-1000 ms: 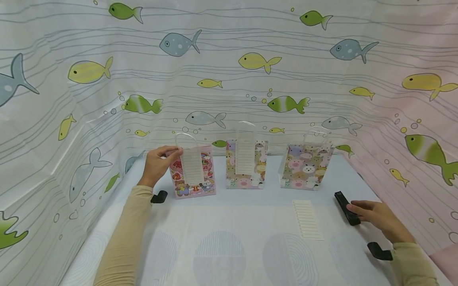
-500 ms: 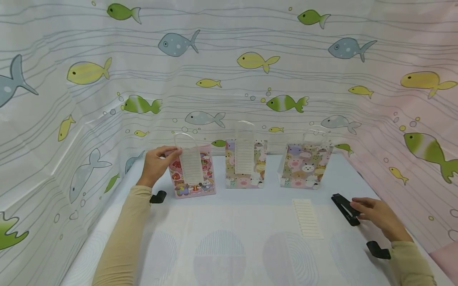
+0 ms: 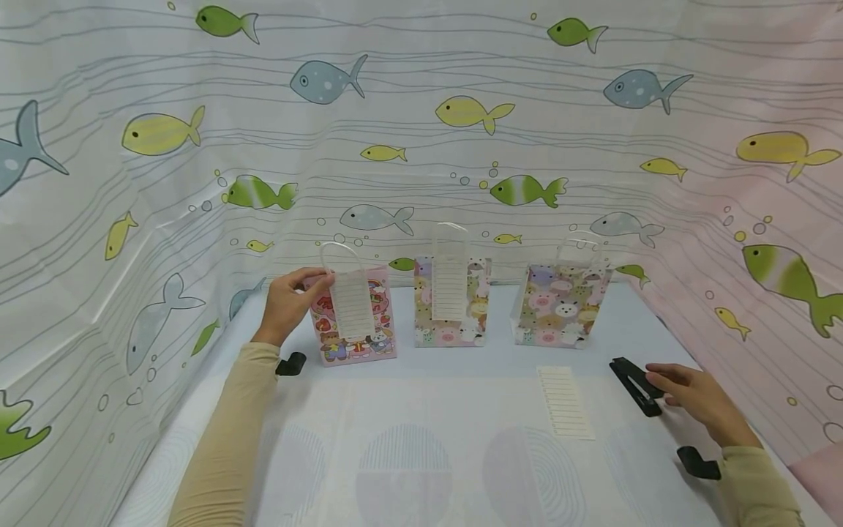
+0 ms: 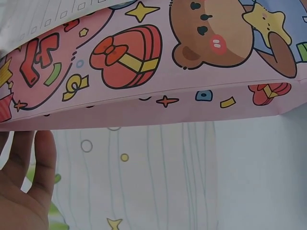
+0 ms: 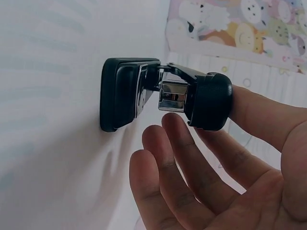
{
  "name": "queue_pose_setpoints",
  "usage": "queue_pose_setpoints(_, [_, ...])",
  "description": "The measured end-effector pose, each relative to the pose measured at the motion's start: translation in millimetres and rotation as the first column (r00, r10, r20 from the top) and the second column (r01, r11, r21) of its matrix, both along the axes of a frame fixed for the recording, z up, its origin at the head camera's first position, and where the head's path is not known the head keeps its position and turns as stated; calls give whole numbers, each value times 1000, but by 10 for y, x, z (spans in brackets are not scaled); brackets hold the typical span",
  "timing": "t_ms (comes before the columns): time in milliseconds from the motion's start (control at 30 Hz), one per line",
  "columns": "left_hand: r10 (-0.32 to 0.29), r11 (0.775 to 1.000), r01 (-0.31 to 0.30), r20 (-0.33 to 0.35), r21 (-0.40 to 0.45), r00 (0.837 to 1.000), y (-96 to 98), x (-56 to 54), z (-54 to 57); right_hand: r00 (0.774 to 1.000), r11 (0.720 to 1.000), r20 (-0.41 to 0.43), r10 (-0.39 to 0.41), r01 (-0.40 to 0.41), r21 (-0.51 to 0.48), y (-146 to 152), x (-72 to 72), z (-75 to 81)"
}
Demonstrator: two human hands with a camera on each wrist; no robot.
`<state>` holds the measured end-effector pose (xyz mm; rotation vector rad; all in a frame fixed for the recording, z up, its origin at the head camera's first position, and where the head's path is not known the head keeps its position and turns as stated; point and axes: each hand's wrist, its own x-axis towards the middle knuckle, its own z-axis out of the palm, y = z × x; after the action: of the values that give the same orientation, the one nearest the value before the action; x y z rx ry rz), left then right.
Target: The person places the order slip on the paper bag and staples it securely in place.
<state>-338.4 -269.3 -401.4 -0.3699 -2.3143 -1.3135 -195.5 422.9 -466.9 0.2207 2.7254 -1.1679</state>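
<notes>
At the left of the table, my left hand (image 3: 286,304) pinches the upper left edge of a pink cartoon-print gift bag (image 3: 323,326) together with a lined paper slip (image 3: 353,307) on its front. The left wrist view shows the bag's side (image 4: 144,57) close up and fingers (image 4: 45,158) behind its top edge. On the right, a black stapler (image 3: 642,377) lies on the table with its upper arm swung up from its base. My right hand (image 3: 705,402) holds that raised arm between thumb and forefinger; in the right wrist view the other fingers (image 5: 182,158) extend below the stapler's metal end.
Two animal-print gift bags stand farther back: a middle bag (image 3: 477,311) with a lined slip (image 3: 450,293) on its front, and a right bag (image 3: 566,304). Another lined slip (image 3: 565,402) lies flat left of the stapler. A fish-print curtain (image 3: 421,168) surrounds the table.
The stapler's arm has been lifted away from its base by my right hand, and its near end has parted. My left hand stays on the pink bag and slip.
</notes>
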Motion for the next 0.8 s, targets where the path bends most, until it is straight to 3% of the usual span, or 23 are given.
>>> queue_pose_setpoints(267, [1, 1000, -1, -19, -10, 1000, 8, -14, 15, 999, 1000, -30, 12, -11, 12, -5, 9, -12])
queue_pose_setpoints(433, [5, 1000, -7, -107, -19, 994, 33, -4, 76, 1000, 1000, -20, 5, -5, 11, -14, 13, -16])
queue_pose_setpoints(533, [16, 999, -22, -204, -28, 979, 109, 56, 154, 1000, 1000, -20, 1, 0, 10, -14, 15, -24])
queue_pose_setpoints(633, [55, 997, -72, -349, -35, 935, 240, 148, 262, 999, 1000, -30, -15, 15, 9, -13, 10, -43])
queue_pose_setpoints(700, [97, 993, -114, -454, -11, 885, 348, 219, 347, 999, 1000, -34, -26, 27, 8, -15, 5, -56])
queue_pose_setpoints(800, [153, 987, -158, -583, 42, 798, 533, 330, 468, 998, 999, -43, -40, 41, 5, -25, 0, -75])
